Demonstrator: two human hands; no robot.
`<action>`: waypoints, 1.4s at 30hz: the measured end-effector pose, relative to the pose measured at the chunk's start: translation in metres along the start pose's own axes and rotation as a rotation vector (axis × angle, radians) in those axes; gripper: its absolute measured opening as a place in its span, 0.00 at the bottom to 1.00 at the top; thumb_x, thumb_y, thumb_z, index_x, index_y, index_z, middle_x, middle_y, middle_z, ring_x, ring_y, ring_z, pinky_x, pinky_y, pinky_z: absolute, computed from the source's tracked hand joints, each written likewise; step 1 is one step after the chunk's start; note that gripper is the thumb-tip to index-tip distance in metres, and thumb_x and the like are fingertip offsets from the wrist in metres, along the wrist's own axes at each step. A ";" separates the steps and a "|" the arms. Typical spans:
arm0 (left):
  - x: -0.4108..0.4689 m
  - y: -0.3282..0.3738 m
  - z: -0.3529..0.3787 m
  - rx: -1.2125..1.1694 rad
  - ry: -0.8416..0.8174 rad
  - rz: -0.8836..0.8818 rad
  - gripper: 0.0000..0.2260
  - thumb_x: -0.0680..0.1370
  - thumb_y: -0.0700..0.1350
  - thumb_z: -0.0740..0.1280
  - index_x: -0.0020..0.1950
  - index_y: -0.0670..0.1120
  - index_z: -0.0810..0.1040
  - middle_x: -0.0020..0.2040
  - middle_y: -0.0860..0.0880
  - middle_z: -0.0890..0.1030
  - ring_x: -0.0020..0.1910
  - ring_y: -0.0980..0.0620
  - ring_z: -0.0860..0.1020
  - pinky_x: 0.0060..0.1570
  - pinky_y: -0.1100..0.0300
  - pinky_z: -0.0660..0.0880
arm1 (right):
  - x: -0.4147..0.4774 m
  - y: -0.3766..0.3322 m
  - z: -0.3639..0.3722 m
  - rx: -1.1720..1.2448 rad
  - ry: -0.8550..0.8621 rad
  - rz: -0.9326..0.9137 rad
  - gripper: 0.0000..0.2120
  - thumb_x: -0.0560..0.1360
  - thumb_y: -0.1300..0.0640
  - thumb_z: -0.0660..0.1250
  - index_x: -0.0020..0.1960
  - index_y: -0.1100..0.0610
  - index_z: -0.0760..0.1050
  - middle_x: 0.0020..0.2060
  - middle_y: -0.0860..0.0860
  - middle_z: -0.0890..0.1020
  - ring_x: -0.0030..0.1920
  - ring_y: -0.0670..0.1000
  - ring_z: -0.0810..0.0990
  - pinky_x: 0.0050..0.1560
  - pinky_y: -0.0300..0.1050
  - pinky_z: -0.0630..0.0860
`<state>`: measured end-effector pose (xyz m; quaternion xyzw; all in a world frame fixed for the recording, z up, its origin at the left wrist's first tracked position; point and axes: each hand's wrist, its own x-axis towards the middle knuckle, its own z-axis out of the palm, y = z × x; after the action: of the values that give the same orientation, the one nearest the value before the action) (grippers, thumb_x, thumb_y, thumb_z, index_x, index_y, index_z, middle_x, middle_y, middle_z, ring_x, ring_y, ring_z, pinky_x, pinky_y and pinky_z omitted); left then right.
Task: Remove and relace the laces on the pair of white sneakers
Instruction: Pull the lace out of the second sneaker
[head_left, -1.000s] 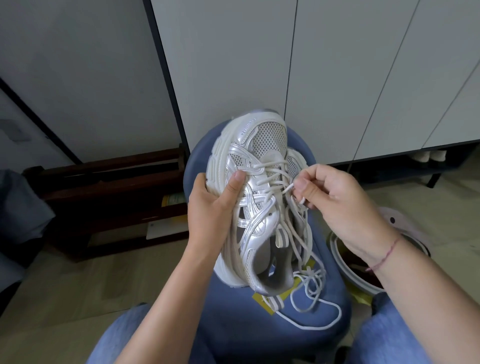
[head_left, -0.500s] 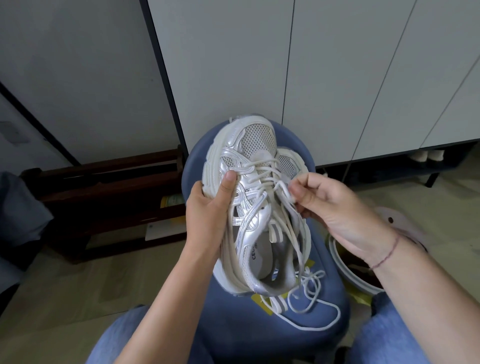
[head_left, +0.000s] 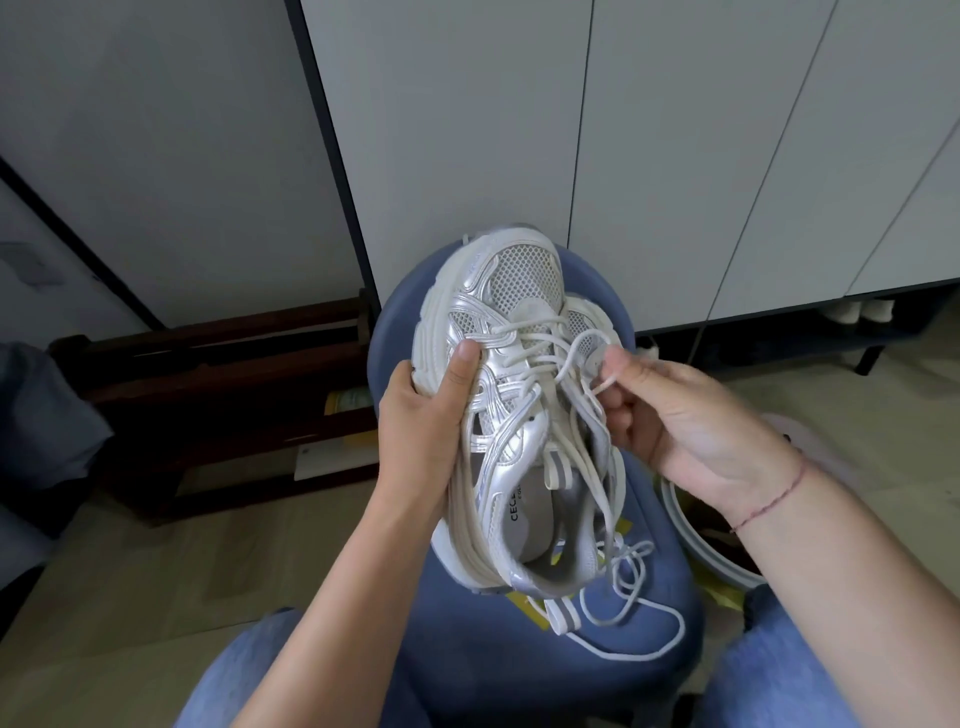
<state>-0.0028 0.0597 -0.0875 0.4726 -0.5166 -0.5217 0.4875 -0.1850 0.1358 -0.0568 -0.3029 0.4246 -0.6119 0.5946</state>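
One "CEC…"-marked sneaker (head_left: 511, 291) in left hand (head_left: 421, 421), lace (head_left: 574, 354) in right hand (head_left: 691, 421).

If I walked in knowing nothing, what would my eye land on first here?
The white sneaker, dead centre with its toe pointing away. The left hand grips its side, while the right hand pinches a lace pulled loose near the toe. Beneath is a blue seat, with more lace trailing over it.

left hand (head_left: 421, 415): thumb up, gripping sneaker (head_left: 519, 291) | right hand (head_left: 691, 415): fingers (head_left: 623, 366) curled, pinching lace (head_left: 571, 351)
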 end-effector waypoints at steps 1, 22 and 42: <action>0.001 0.000 0.000 0.001 0.002 -0.003 0.29 0.65 0.69 0.74 0.54 0.49 0.79 0.48 0.52 0.86 0.49 0.52 0.84 0.57 0.45 0.79 | 0.001 -0.003 -0.002 0.160 -0.024 0.036 0.08 0.65 0.51 0.72 0.32 0.55 0.77 0.27 0.47 0.72 0.25 0.43 0.69 0.28 0.33 0.70; -0.002 0.002 0.000 0.014 0.014 -0.050 0.30 0.65 0.69 0.74 0.55 0.48 0.78 0.48 0.51 0.86 0.48 0.51 0.85 0.57 0.45 0.79 | -0.004 -0.004 0.000 -0.290 0.069 -0.176 0.15 0.79 0.56 0.59 0.34 0.57 0.70 0.26 0.51 0.72 0.30 0.49 0.67 0.28 0.35 0.66; -0.005 0.008 0.002 -0.043 0.011 -0.049 0.27 0.63 0.66 0.72 0.53 0.47 0.78 0.46 0.51 0.86 0.46 0.52 0.85 0.56 0.48 0.80 | 0.004 -0.008 -0.006 0.461 0.100 -0.040 0.15 0.77 0.51 0.60 0.33 0.54 0.69 0.25 0.47 0.68 0.25 0.44 0.64 0.29 0.35 0.66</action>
<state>-0.0038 0.0646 -0.0800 0.4776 -0.4909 -0.5416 0.4875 -0.1944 0.1323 -0.0524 -0.1368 0.2964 -0.7188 0.6138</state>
